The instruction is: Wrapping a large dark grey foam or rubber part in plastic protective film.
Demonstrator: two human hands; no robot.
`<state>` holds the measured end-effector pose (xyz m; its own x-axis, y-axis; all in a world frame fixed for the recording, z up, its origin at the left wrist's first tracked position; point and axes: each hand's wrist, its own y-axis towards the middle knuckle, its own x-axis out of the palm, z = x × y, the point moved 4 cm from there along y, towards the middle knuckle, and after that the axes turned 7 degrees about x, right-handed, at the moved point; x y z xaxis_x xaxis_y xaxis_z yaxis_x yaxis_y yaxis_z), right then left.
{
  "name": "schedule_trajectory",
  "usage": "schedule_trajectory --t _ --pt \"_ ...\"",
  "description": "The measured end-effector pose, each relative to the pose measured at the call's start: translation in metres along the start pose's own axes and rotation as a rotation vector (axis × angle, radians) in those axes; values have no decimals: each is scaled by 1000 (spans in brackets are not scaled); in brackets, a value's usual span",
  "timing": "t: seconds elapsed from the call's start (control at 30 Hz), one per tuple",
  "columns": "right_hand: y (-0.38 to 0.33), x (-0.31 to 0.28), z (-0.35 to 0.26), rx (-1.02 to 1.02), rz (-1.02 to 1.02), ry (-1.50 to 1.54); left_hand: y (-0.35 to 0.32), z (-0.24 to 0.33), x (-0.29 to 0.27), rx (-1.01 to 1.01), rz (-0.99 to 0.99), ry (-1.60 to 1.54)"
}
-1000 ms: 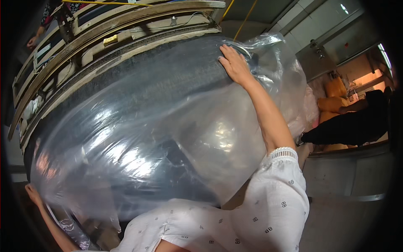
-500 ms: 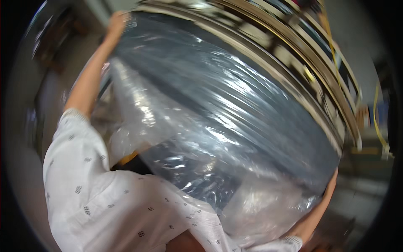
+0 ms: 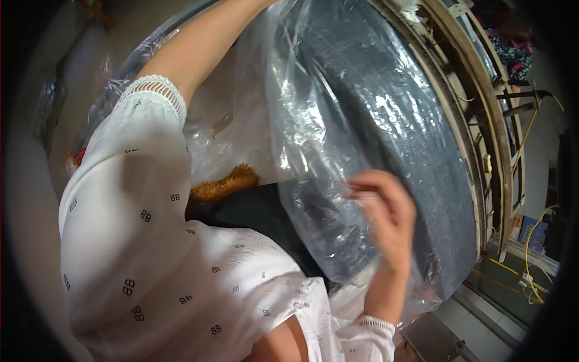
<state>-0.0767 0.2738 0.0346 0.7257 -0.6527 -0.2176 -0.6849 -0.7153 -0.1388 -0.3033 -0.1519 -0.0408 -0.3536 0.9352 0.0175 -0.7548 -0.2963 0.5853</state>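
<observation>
A big clear plastic bag [image 3: 313, 151] wraps a roll of dark grey woven cloth [image 3: 398, 139], and it fills the middle and right of the view. My right hand [image 3: 386, 220] lies on the lower part of the bag, its fingers curled into the film. My left arm [image 3: 199, 48] in a white short sleeve reaches up along the bag's left side. That arm's hand is cut off past the top edge.
A curved wooden frame [image 3: 482, 139] with rails runs behind the bag on the right. Yellow cables [image 3: 531, 235] hang at the far right. An orange fuzzy piece [image 3: 220, 184] and dark cloth [image 3: 253, 211] sit below the bag near my chest.
The view has swung round, so the wrapped roll now stands more upright on the right. My right hand has come from the bag's lower edge onto its face.
</observation>
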Motion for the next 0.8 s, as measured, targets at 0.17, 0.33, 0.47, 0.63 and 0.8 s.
schedule_trajectory --t 0.17,0.33,0.47,0.63,0.8 --pt "71 119 63 67 -557 -164 4 -8 3 64 114 -42" --pt "113 39 173 250 -5 -904 -9 34 16 -247 366 49" --pt "133 73 140 399 -259 -319 -17 44 5 21 415 218" --pt "181 135 112 80 164 -455 -13 33 13 28 419 200" --pt "168 138 98 -221 293 -302 -10 28 12 -135 390 -49"
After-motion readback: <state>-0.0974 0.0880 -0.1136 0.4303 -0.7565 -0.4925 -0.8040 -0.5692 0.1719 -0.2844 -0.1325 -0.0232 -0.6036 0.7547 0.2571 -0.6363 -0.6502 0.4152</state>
